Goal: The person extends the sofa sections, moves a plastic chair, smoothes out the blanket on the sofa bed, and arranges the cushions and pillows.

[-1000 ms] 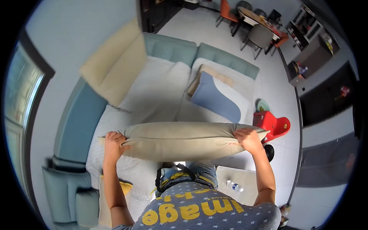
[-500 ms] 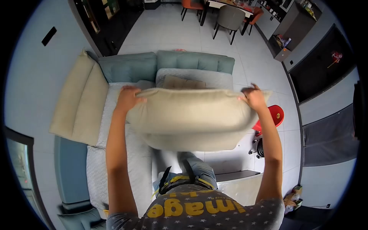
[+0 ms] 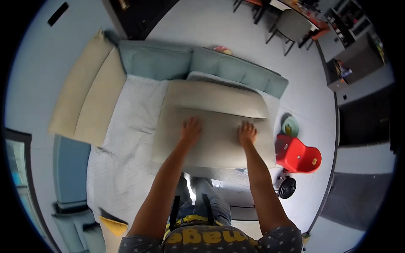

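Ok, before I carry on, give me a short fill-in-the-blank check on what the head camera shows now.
1. The large beige cushion has ____ hands on it.
2. The small low seat on the floor is ____.
3. Another beige cushion is on the picture's ____ side.

Missing words: two; red; left.

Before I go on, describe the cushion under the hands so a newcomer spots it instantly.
Find the corner sofa with teal backrests. Across its right section lies a large beige cushion. The left hand and right hand rest on it, unlike the second beige cushion propped by the left wall.
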`<state>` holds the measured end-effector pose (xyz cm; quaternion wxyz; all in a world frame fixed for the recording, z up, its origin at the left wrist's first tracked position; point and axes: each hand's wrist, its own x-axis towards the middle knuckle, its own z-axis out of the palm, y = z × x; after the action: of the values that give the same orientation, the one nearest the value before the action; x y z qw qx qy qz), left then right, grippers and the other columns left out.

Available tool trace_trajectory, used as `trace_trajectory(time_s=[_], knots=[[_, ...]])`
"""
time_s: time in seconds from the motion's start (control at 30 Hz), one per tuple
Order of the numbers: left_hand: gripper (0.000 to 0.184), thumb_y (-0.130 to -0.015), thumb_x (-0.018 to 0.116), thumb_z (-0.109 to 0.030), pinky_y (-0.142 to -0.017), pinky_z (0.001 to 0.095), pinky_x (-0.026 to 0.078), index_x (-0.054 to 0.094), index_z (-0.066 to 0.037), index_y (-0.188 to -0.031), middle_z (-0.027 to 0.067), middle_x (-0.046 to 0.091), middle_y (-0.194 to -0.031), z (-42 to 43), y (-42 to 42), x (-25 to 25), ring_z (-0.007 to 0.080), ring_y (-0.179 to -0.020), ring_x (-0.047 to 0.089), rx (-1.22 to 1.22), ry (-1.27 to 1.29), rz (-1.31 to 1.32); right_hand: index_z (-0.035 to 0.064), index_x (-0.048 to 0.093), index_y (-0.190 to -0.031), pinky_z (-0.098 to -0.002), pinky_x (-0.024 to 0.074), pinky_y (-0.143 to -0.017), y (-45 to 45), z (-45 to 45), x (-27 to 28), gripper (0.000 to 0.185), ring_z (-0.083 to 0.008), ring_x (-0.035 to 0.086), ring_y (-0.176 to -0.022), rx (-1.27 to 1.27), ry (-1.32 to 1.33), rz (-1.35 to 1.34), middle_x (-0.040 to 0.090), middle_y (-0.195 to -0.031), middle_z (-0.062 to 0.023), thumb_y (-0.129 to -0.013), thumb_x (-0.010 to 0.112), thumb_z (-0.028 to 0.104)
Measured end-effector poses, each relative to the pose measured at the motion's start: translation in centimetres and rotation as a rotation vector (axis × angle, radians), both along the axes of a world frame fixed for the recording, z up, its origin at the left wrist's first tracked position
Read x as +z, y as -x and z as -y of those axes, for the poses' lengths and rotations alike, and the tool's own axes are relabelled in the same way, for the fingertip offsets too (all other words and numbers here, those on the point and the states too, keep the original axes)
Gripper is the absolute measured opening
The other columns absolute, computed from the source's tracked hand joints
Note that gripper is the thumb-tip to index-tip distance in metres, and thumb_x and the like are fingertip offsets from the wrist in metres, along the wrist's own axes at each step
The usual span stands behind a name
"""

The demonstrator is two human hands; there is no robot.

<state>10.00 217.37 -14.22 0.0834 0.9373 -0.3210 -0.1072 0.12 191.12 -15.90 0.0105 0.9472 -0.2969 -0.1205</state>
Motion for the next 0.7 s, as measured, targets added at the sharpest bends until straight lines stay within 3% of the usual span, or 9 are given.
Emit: trace_trajectory(time_s=[0.1, 0.17, 0.3, 0.37, 0.5, 0.7], knots=[[0.042, -0.090, 0.044, -0.031, -0.107, 0.0517, 0.017, 0.043, -0.015, -0.129, 0.0103, 0.031, -0.141, -0.3, -0.7, 2.7, 0.0274, -0.132, 0.026, 0.031, 0.035, -0.048, 0.0213, 0.038, -0.134, -0.0442, 0.0183, -0.106, -0.3, 1.7, -1.9, 0.048, -0.0229, 0.030, -0.128, -0.177, 0.011, 0.073, 0.037, -0.138, -0.0036, -0.091, 0.036, 0.043], [0.042, -0.090, 0.044, -0.031, -0.108, 0.0512, 0.016, 0.042, -0.013, -0.129, 0.0105, 0.029, -0.143, -3.0, -1.0, 3.6, 0.0273, -0.132, 0.025, 0.067, 0.046, -0.076, 0.0172, 0.039, -0.133, -0.0465, 0.0215, -0.105, -0.4, 0.5, 0.3, 0.049, -0.0256, 0.031, -0.128, -0.284, -0.009, 0.042, 0.038, -0.138, -0.0063, -0.090, 0.041, 0.041], [0.048, -0.088, 0.047, -0.033, -0.107, 0.0536, 0.017, 0.041, -0.013, -0.131, 0.0100, 0.033, -0.140, -10.4, -1.5, 3.5, 0.0268, -0.132, 0.027, 0.383, 0.121, -0.055, 0.0114, 0.039, -0.132, -0.0496, 0.0222, -0.105, -1.7, -3.3, 1.2, 0.052, -0.0288, 0.031, -0.129, -0.300, 0.037, 0.183, 0.037, -0.138, -0.0103, -0.089, 0.044, 0.039], [0.051, -0.087, 0.049, -0.030, -0.106, 0.0544, 0.017, 0.039, -0.014, -0.133, 0.0102, 0.033, -0.140, -16.1, -2.4, 3.0, 0.0272, -0.131, 0.028, 0.550, 0.164, -0.028, 0.0068, 0.038, -0.132, -0.0520, 0.0222, -0.104, -3.2, -8.9, 3.1, 0.053, -0.0315, 0.030, -0.129, -0.045, -0.008, 0.292, 0.035, -0.139, -0.0133, -0.088, 0.046, 0.037], [0.056, -0.083, 0.055, -0.024, -0.105, 0.0547, 0.019, 0.037, -0.013, -0.135, 0.0126, 0.033, -0.140, -29.6, -5.7, 0.6, 0.0285, -0.130, 0.029, 0.767, 0.112, 0.036, 0.0058, 0.039, -0.130, -0.0520, 0.0225, -0.104, -8.3, -21.4, 5.5, 0.052, -0.0324, 0.031, -0.128, 0.208, -0.112, 0.216, 0.036, -0.137, -0.0151, -0.087, 0.049, 0.033], [0.071, -0.076, 0.062, -0.019, -0.104, 0.0538, 0.022, 0.028, -0.013, -0.138, 0.0149, 0.030, -0.139, -52.0, -15.0, 4.8, 0.0324, -0.129, 0.029, 1.144, 0.035, 0.330, 0.0044, 0.043, -0.127, -0.0518, 0.0244, -0.103, -19.7, -40.4, 6.9, 0.049, -0.0337, 0.033, -0.126, 0.609, -0.290, 0.240, 0.039, -0.133, -0.0192, -0.084, 0.055, 0.024]])
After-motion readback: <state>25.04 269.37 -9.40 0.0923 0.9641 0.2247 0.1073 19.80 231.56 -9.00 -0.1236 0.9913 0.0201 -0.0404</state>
